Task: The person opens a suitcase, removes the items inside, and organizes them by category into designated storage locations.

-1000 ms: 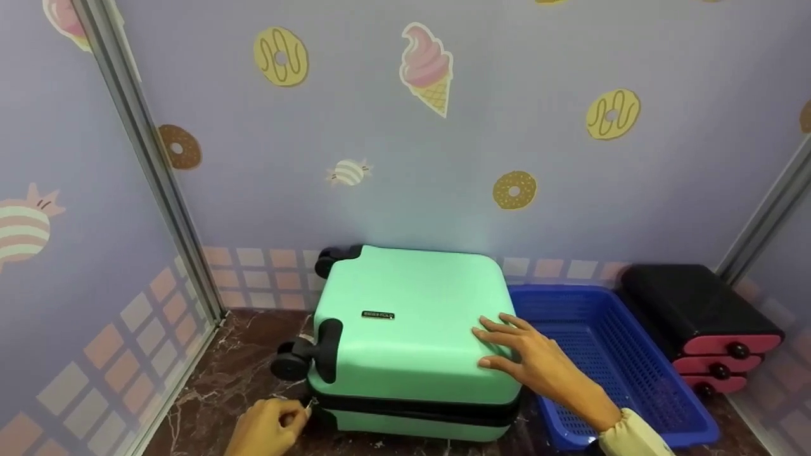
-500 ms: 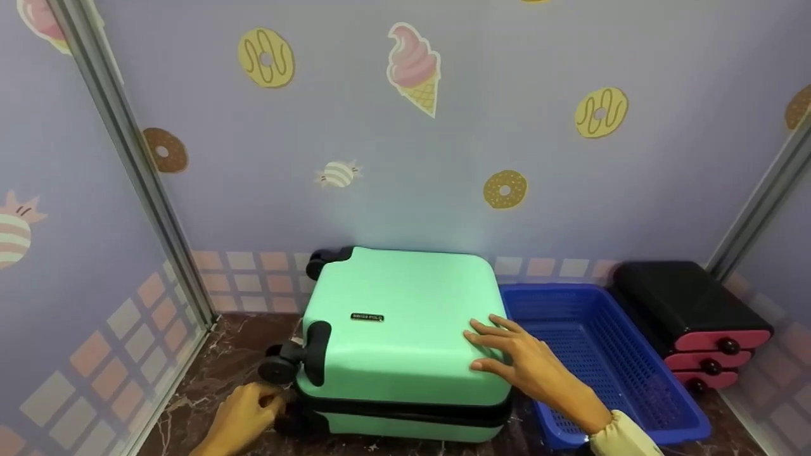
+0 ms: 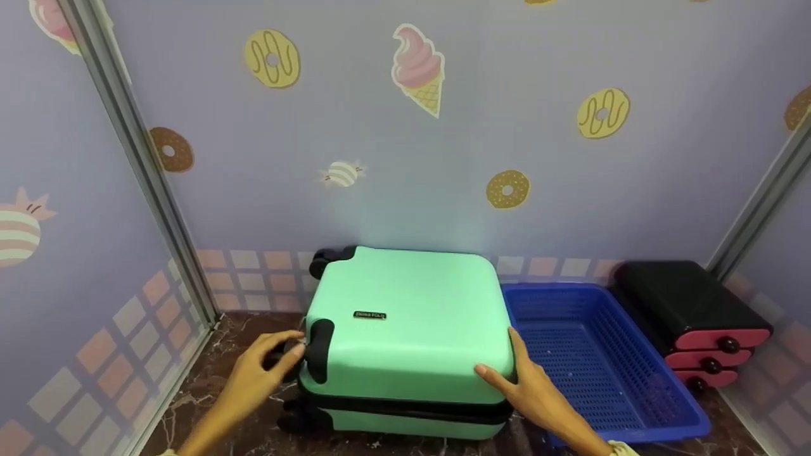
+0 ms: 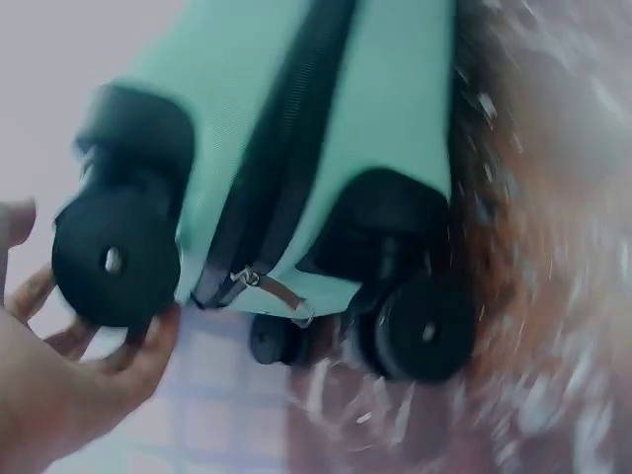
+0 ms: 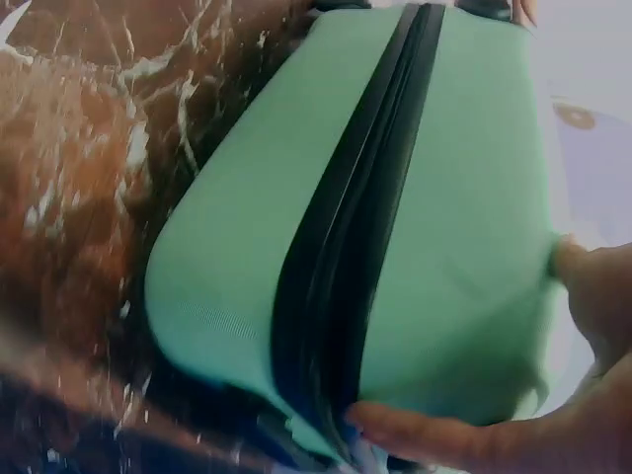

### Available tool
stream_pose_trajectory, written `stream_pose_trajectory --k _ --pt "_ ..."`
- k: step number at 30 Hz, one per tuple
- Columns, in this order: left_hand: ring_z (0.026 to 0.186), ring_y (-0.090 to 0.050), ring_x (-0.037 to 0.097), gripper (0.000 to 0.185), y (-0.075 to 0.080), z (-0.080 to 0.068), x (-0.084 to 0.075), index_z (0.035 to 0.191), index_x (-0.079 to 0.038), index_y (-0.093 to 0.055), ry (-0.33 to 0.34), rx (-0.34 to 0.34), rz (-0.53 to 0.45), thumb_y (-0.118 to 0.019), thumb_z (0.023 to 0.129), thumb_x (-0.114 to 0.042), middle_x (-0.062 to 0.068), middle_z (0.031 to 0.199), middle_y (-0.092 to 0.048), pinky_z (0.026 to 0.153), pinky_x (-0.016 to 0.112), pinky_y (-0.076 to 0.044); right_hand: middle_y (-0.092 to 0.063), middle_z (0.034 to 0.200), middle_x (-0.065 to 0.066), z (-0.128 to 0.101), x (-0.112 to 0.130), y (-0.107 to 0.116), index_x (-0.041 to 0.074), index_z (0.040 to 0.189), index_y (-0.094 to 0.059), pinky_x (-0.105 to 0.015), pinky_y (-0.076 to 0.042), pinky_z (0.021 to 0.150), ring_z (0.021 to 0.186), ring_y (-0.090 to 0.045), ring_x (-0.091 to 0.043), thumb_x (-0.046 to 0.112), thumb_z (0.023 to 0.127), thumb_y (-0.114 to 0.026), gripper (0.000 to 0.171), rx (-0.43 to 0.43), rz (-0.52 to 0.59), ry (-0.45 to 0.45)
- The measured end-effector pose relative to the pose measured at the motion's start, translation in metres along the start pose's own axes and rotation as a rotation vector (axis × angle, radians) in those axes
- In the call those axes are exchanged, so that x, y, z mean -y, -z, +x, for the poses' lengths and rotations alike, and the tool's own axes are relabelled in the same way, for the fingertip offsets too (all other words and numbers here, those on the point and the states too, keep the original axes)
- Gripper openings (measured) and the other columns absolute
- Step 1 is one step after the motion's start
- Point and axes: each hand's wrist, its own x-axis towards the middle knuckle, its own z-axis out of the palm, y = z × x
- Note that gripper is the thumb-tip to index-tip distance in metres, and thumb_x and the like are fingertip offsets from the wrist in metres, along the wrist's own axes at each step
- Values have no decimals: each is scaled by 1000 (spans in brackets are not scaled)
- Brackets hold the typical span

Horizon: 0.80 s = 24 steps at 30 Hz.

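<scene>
A mint-green hard-shell suitcase (image 3: 412, 291) lies flat on the dark marbled surface, lid up, its black zipper band (image 5: 341, 227) running round the side. My left hand (image 3: 256, 367) curves round the upper near wheel (image 4: 117, 259) at the suitcase's left end, fingers behind it. A zipper pull (image 4: 276, 293) hangs at that end beside the band. My right hand (image 3: 532, 386) rests on the near right corner, thumb on the lid. In the right wrist view, one straight finger (image 5: 425, 432) reaches along the side to the zipper band.
A blue plastic basket (image 3: 687, 427) stands right of the suitcase. Beyond it sits a black box (image 3: 690, 297) with red drawer fronts and round black knobs. Patterned walls (image 3: 304, 126) close in the back and both sides; the suitcase lies close to the back one.
My left hand has left the zipper at the lower left corner and moved up to the wheel. My right hand has slid from the lid toward its near right corner.
</scene>
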Motion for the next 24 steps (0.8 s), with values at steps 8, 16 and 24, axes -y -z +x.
stream_pose_trajectory --k 8,16,24 --pt "96 -56 14 45 6 -5 -7 121 -23 -68 24 42 120 -59 92 -56 -1 111 -62 84 36 -50 -13 160 -31 -7 3 -3 5 157 3 -60 -39 106 140 -35 -46 52 93 -60 102 46 67 76" --pt "89 -62 16 35 26 -26 -9 115 -8 -66 -52 390 -40 -52 101 -36 12 114 -65 72 35 -55 -22 159 -27 -3 -5 0 13 159 -3 -53 -45 101 134 -46 -40 47 93 -62 95 68 99 124" --pt "63 -50 2 46 14 -48 -25 82 5 -61 -117 733 -132 -44 105 -30 -5 73 -58 59 22 -43 -45 144 -30 16 -6 7 2 152 -29 -45 -58 85 117 -61 -39 45 88 -69 86 -28 108 48"
